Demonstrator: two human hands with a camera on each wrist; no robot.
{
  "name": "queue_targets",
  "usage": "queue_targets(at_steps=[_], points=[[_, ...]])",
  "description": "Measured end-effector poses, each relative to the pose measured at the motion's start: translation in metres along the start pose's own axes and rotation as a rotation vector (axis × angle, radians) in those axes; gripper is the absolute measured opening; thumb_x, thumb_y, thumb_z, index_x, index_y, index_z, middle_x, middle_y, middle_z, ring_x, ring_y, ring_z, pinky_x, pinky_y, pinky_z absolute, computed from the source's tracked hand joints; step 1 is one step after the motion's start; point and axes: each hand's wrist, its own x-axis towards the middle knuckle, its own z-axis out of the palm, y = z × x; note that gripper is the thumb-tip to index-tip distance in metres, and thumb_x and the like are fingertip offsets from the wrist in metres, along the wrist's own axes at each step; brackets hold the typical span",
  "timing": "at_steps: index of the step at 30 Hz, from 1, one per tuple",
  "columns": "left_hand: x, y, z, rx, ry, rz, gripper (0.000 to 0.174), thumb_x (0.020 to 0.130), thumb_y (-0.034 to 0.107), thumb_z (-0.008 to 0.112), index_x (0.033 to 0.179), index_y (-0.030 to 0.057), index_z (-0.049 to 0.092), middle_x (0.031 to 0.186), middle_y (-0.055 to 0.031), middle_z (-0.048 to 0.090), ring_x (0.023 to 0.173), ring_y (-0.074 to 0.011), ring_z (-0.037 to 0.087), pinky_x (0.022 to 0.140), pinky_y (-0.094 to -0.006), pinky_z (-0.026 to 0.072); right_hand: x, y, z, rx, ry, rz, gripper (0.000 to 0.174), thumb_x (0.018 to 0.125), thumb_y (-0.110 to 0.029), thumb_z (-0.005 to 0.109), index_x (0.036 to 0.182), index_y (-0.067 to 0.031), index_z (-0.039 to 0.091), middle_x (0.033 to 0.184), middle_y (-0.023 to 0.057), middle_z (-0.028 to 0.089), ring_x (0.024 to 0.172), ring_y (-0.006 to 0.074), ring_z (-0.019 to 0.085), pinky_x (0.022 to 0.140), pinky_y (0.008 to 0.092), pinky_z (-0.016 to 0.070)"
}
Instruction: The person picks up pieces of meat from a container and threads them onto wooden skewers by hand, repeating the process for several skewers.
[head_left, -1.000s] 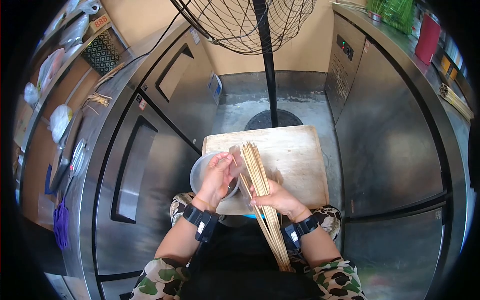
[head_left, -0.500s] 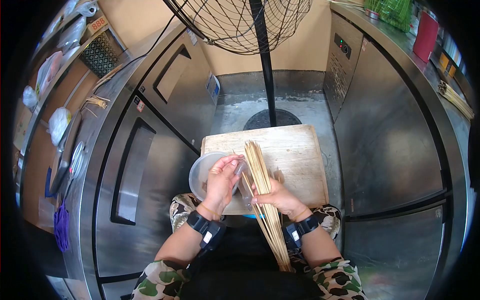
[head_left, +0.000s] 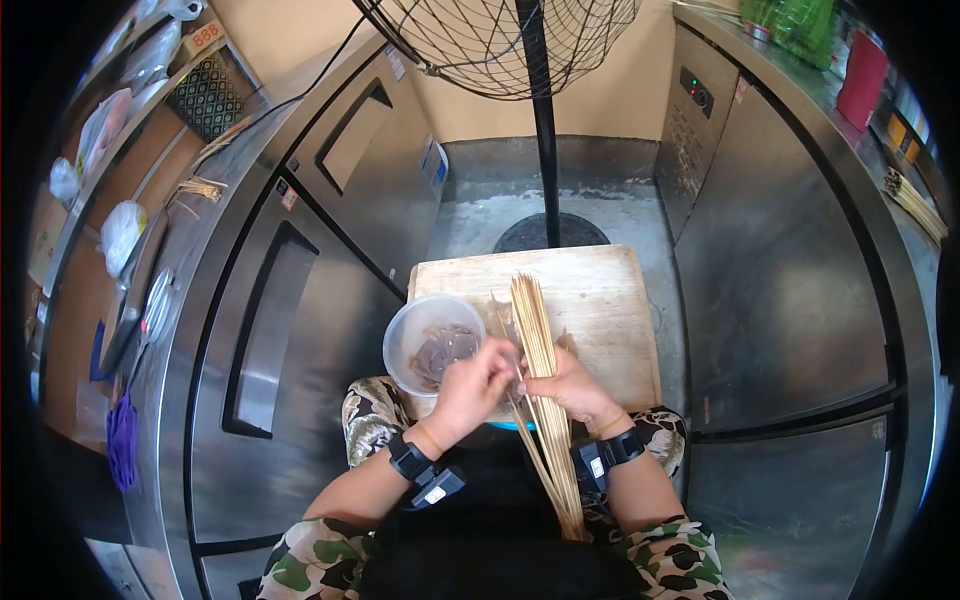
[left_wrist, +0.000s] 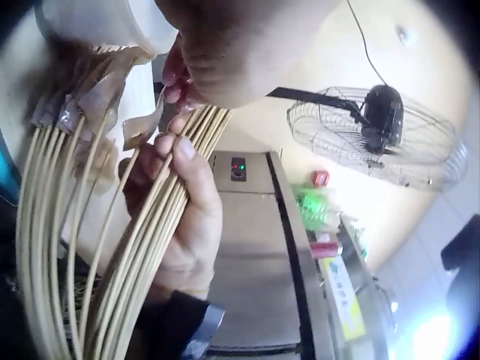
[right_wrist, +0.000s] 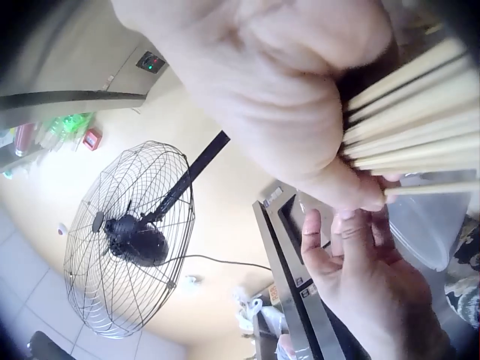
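My right hand point(head_left: 572, 388) grips a bundle of thin wooden skewers point(head_left: 541, 340), tips pointing away from me. Close beside it, my left hand point(head_left: 472, 388), blurred, has its fingers at the bundle's left side. A translucent greyish-brown slice point(left_wrist: 142, 126) hangs from the left fingertips by a skewer tip in the left wrist view; the left fingers pinch it. Other skewers there carry similar folded slices point(left_wrist: 101, 101) at their ends. Left of the hands, a clear round bowl point(head_left: 402, 345) holds more slices point(head_left: 445, 350). In the right wrist view, the two hands' fingertips meet.
Beneath the bowl and hands lies a wooden board point(head_left: 590, 290). A black stand fan point(head_left: 545, 150) rises behind it. Steel cabinets point(head_left: 790, 270) flank both sides, with loose skewers point(head_left: 203, 189) on the left counter and a skewer bundle point(head_left: 915, 203) on the right.
My left hand has moved from over the bowl rightward and nearer me to the skewers, uncovering the slices in the bowl. My right hand keeps its grip on the bundle.
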Motion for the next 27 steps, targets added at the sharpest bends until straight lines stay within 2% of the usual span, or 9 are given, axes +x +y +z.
queue_targets(at_steps=[2,5,9,12,13,19,22,25,27], points=[[-0.008,0.007,-0.002,0.178,-0.177,0.157,0.023,0.085,0.001,0.059,0.106,0.0045,0.051,0.075,-0.0068,0.064,0.073,-0.0126,0.064,0.063,-0.0276,0.0522,0.004,0.008,-0.006,-0.049,-0.017,-0.007,0.035,0.073,0.005,0.063,0.106,-0.0020,0.054,0.088,0.0019,0.059,0.074,0.0097,0.057,0.063,0.0237,0.0480],[-0.001,0.000,-0.010,-0.112,-0.182,0.016,0.014,0.087,0.003,0.057,0.100,0.0036,0.052,0.076,-0.0040,0.065,0.073,-0.0107,0.063,0.066,-0.0261,0.0515,0.006,0.015,-0.009,-0.124,0.030,-0.020,0.039,0.072,0.006,0.061,0.110,-0.0009,0.052,0.091,0.0035,0.059,0.077,0.0119,0.058,0.065,0.0251,0.0486],[0.021,-0.074,-0.016,-0.530,0.125,-0.217,0.010,0.088,0.007,0.056,0.097,0.0029,0.054,0.078,-0.0044,0.064,0.073,-0.0082,0.060,0.066,-0.0239,0.0495,0.005,0.014,-0.004,-0.160,0.119,-0.071,0.044,0.072,0.006,0.060,0.114,0.0007,0.050,0.097,0.0055,0.058,0.085,0.0136,0.057,0.072,0.0268,0.0486],[0.027,-0.101,-0.028,0.130,0.020,-0.373,0.015,0.083,0.015,0.063,0.092,0.0040,0.057,0.083,-0.0073,0.064,0.074,-0.0128,0.061,0.066,-0.0271,0.0487,0.003,0.007,0.000,-0.155,0.110,-0.071,0.048,0.074,0.004,0.060,0.120,0.0014,0.047,0.103,0.0067,0.057,0.090,0.0143,0.056,0.077,0.0267,0.0478],[0.025,-0.105,-0.025,0.244,0.032,-0.338,0.025,0.074,0.024,0.071,0.086,0.0053,0.058,0.081,-0.0094,0.063,0.071,-0.0211,0.062,0.066,-0.0317,0.0484,0.002,0.006,-0.001,-0.154,0.098,-0.063,0.049,0.075,0.003,0.060,0.122,0.0016,0.046,0.106,0.0071,0.056,0.092,0.0146,0.056,0.079,0.0264,0.0475],[0.027,-0.112,-0.013,0.402,-0.083,-0.412,0.030,0.067,0.029,0.076,0.080,0.0075,0.061,0.079,-0.0148,0.063,0.082,-0.0301,0.062,0.073,-0.0397,0.0472,0.005,0.009,-0.007,-0.078,0.042,0.042,0.047,0.077,0.001,0.060,0.122,0.0017,0.047,0.106,0.0063,0.058,0.093,0.0135,0.056,0.081,0.0258,0.0468],[0.028,-0.113,-0.015,0.477,-0.221,-0.421,0.030,0.068,0.026,0.075,0.081,0.0054,0.059,0.075,-0.0102,0.062,0.076,-0.0254,0.062,0.069,-0.0367,0.0478,0.005,0.010,-0.008,-0.047,0.035,0.042,0.048,0.077,0.002,0.060,0.122,0.0016,0.048,0.105,0.0061,0.058,0.094,0.0135,0.056,0.082,0.0255,0.0462],[0.023,-0.109,-0.023,0.502,-0.154,-0.303,0.028,0.069,0.025,0.074,0.081,0.0055,0.059,0.074,-0.0105,0.062,0.072,-0.0245,0.062,0.065,-0.0352,0.0478,0.005,0.006,-0.004,0.000,0.042,0.002,0.040,0.076,0.002,0.063,0.114,0.0005,0.052,0.096,0.0052,0.059,0.083,0.0121,0.058,0.074,0.0246,0.0484],[0.026,-0.096,-0.035,0.422,-0.201,-0.415,0.020,0.075,0.022,0.070,0.081,0.0062,0.060,0.075,-0.0086,0.064,0.073,-0.0209,0.063,0.063,-0.0321,0.0480,0.003,0.002,-0.004,0.032,0.023,0.057,0.034,0.075,0.000,0.066,0.107,-0.0001,0.054,0.091,0.0039,0.059,0.078,0.0114,0.058,0.068,0.0242,0.0485]])
